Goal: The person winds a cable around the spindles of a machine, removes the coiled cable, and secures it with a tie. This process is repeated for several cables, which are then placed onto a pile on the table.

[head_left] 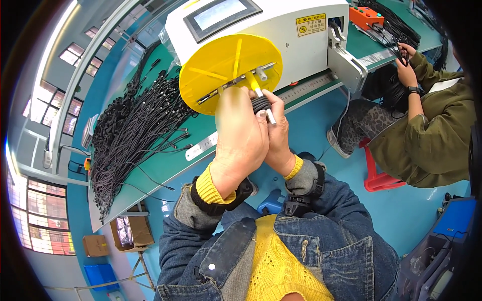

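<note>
A small coil of black cable [260,104] sits wound around the posts in front of a round yellow disc [201,75] on a white machine [306,55]. My right hand [279,131] has its fingers closed round the coil's right side. My left hand [240,133] is closed against the coil's left side, and its upper part is blurred. A white peg [271,117] pokes out below the coil, between my hands. What my left fingertips grip is partly hidden behind the hand.
A large heap of black cables [135,120] covers the green table [145,173] on the left. A steel ruler [201,146] lies along its front edge. At the right, a person [427,120] in an olive jacket handles black cables beside a red stool [374,173]. Cardboard boxes [95,246] stand lower left.
</note>
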`<state>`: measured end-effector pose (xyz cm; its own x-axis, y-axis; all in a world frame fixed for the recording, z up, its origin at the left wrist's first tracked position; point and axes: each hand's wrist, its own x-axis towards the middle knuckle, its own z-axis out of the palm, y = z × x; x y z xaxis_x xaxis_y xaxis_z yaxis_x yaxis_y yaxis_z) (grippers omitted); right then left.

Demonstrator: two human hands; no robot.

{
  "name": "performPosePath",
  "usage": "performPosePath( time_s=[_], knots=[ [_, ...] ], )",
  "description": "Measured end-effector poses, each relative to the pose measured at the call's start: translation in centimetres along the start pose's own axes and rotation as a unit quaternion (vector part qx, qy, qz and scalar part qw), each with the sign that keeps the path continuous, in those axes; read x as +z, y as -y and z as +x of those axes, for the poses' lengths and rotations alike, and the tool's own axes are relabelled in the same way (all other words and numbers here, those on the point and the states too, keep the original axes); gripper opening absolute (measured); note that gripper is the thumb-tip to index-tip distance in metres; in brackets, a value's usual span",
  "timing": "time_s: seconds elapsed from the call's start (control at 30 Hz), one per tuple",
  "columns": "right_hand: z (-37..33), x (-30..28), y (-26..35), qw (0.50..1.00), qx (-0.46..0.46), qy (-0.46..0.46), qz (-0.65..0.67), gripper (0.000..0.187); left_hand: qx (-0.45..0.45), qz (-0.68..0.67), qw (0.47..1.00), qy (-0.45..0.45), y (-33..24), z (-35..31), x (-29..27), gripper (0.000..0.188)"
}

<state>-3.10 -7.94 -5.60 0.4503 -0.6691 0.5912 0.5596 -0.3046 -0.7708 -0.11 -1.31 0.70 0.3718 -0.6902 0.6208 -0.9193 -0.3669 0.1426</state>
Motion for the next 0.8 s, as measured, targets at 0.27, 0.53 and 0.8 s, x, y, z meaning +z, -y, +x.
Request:
performPosePath(
  time_s=[0.27, 0.53, 0.8],
  knots=[
    [0.0, -1.2, 1.4, 0.998, 0.055, 0.021, -0.035, 0.033, -0.071, -0.045, 0.994, 0.074, -1.2, -0.1, -1.3, 0.022],
    [-2.4, -3.3, 4.0, 0.994, 0.027, 0.061, -0.086, 0.024, -0.04, -0.067, 0.996, 0.047, -3.5, -3.2, -2.2, 0.021],
    [-5.0, -5.0, 2.7, 0.966, 0.007, 0.161, -0.202, 0.019, -0.115, -0.17, 0.975, 0.086, -3.9, -8.0, -2.0, 0.023]
  ],
)
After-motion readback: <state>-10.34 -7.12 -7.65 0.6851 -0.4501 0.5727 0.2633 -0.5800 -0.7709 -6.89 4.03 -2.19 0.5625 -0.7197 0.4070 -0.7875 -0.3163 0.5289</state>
